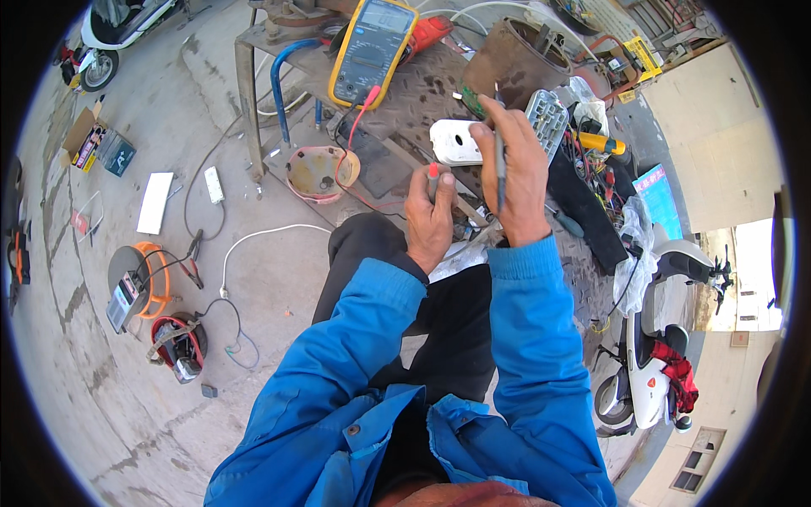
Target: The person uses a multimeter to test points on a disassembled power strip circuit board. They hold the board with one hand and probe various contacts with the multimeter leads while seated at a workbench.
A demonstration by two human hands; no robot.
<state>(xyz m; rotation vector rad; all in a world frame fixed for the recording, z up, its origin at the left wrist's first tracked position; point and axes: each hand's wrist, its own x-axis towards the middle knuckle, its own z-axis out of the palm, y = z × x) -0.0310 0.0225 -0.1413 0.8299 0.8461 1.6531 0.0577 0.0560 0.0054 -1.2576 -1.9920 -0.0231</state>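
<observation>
My left hand (pixel 429 218) is closed around a red multimeter probe (pixel 433 171), its red tip pointing up. A red lead (pixel 348 144) runs from it to the yellow-cased multimeter (pixel 372 49) propped on the workbench. My right hand (pixel 519 182) grips a thin black probe (pixel 499 165) held upright, and its fingers pinch a small green circuit board (pixel 471 100) at the top. A white plastic housing (pixel 454 142) lies on the bench just behind both hands. Blue sleeves cover both forearms.
The metal workbench (pixel 405 93) holds a rusty can (pixel 511 59), a grey finned controller (pixel 547 117), tools and tangled wires. On the concrete floor lie a cable reel (pixel 139 283), a power strip (pixel 214 184) and a red device (pixel 179 342). White scooters stand at right (pixel 650 372) and upper left (pixel 114 34).
</observation>
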